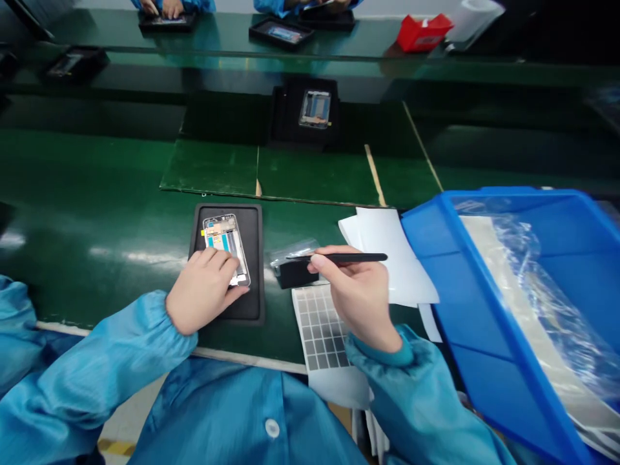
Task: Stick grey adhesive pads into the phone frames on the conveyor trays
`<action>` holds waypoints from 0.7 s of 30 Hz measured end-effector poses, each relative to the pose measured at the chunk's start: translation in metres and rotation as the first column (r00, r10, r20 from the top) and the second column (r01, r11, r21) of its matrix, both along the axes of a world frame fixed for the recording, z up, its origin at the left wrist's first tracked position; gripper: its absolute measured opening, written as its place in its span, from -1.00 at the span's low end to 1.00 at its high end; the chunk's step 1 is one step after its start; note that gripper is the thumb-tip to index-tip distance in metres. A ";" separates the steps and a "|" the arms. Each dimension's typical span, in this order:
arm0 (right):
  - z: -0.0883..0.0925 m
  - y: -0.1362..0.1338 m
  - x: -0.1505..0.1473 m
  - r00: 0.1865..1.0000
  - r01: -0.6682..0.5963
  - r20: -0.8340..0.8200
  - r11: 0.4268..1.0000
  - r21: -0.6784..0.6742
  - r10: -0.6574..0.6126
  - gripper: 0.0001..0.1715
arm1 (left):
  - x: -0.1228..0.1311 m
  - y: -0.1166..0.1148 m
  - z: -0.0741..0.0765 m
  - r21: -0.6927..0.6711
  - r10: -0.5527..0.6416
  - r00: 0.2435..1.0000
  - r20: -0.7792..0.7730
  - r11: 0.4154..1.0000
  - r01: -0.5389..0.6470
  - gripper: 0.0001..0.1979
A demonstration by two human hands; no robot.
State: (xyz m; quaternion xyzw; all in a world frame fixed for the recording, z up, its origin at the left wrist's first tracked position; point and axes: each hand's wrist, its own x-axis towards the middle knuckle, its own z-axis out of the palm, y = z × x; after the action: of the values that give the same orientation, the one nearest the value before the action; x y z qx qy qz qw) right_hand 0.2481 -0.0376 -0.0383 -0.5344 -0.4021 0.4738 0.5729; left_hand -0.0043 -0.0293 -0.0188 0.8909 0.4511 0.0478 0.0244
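Left hand presses one phone frame, right hand holds one tweezers.

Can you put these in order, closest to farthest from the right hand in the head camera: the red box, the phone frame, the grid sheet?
From the right hand, holding tweezers:
1. Grid sheet, just below it, to its left.
2. Phone frame, farther left, on the black mat.
3. Red box, far ahead, at the top of the view.
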 end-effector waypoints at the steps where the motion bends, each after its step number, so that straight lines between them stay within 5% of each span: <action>1: 0.004 0.000 -0.004 1.000 -0.023 -0.008 1.000 -0.019 0.023 -0.79 | -0.009 -0.005 -0.001 -0.026 -0.016 1.000 -0.021 1.000 0.016 -0.71; 6: 0.014 0.006 -0.046 0.985 -0.172 -0.044 0.978 -0.120 0.167 -0.74 | -0.029 -0.017 -0.017 -0.013 -0.117 0.992 0.051 0.993 0.118 -0.85; 15: -0.012 0.039 -0.100 0.961 -0.262 0.041 0.946 -0.190 0.274 -0.62 | -0.032 -0.035 -0.017 -0.105 -0.142 0.972 0.186 0.981 0.163 -0.81; 21: -0.020 0.054 -0.104 0.953 -0.264 0.101 0.945 -0.192 0.287 -0.67 | -0.050 -0.004 -0.023 -0.070 0.121 0.946 0.299 0.992 -0.104 -0.80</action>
State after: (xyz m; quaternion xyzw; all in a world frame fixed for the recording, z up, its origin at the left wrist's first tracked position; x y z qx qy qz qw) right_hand 0.1439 0.0166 -0.0582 -0.5509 -0.4653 0.5477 0.4244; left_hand -0.0544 -0.0338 -0.0416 0.8448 0.4932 0.1731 0.1144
